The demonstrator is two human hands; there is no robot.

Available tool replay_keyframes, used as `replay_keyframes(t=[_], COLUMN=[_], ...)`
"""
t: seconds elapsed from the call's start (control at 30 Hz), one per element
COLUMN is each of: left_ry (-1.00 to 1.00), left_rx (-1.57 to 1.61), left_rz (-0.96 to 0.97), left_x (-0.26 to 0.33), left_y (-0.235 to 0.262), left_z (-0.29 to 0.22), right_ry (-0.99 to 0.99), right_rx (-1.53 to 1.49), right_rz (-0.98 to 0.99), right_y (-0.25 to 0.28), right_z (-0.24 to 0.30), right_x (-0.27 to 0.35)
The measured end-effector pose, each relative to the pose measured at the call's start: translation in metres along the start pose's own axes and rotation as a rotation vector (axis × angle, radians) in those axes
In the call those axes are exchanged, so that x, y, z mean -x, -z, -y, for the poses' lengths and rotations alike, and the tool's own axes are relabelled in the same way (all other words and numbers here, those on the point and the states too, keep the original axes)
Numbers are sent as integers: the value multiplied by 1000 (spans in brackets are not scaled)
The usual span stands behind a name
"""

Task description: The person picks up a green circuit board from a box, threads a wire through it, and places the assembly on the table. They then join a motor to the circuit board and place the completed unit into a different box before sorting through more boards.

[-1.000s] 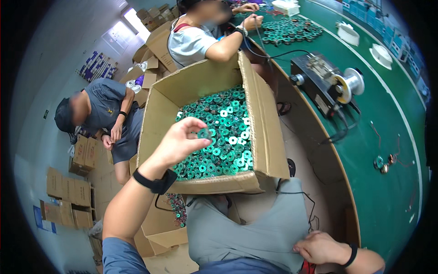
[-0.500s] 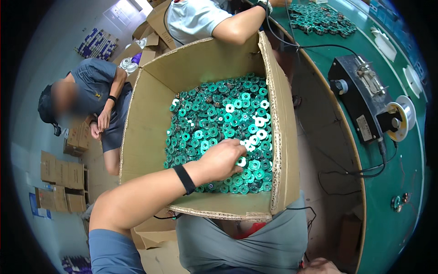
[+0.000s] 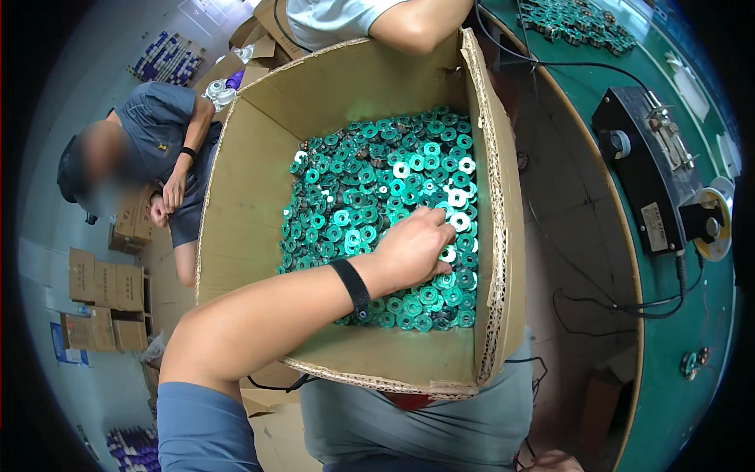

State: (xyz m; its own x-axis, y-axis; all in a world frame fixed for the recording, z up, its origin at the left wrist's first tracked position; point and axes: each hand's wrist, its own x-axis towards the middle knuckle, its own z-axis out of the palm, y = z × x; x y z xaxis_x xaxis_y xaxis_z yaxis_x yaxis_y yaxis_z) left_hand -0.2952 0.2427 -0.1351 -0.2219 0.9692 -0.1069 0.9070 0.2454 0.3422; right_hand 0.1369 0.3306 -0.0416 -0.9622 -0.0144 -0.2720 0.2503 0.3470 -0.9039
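Green tabletop (image 3: 700, 330) curves down the three o'clock side, carrying a black machine (image 3: 649, 177) with cables trailing off it. Dead centre sits a big open cardboard box (image 3: 244, 197), resting on the person's lap, heaped with green ring-shaped parts (image 3: 370, 189). The left hand (image 3: 413, 248) is down in the pile toward the box's four o'clock corner, a black wristband (image 3: 351, 286) on the wrist, fingers (image 3: 440, 224) curled into the rings, gripping a few. The right hand is out of view. At nine o'clock a person in grey crouches by stacked small cartons (image 3: 98, 275); another's arm shows at twelve.
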Motion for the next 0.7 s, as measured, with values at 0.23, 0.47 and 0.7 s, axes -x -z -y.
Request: replay_keyframes(t=[0.23, 0.47, 0.7], left_ry=[7, 20, -106], left_rx=[-7, -37, -44], left_rz=[4, -4, 35], left_x=[-6, -4, 28], left_y=[-10, -3, 47], left_z=[1, 2, -3], right_ry=[-14, -19, -31], right_rx=[-21, -35, -34], right_rz=[1, 7, -7], right_y=[1, 3, 4], right_z=[1, 3, 2], right_x=[0, -1, -3])
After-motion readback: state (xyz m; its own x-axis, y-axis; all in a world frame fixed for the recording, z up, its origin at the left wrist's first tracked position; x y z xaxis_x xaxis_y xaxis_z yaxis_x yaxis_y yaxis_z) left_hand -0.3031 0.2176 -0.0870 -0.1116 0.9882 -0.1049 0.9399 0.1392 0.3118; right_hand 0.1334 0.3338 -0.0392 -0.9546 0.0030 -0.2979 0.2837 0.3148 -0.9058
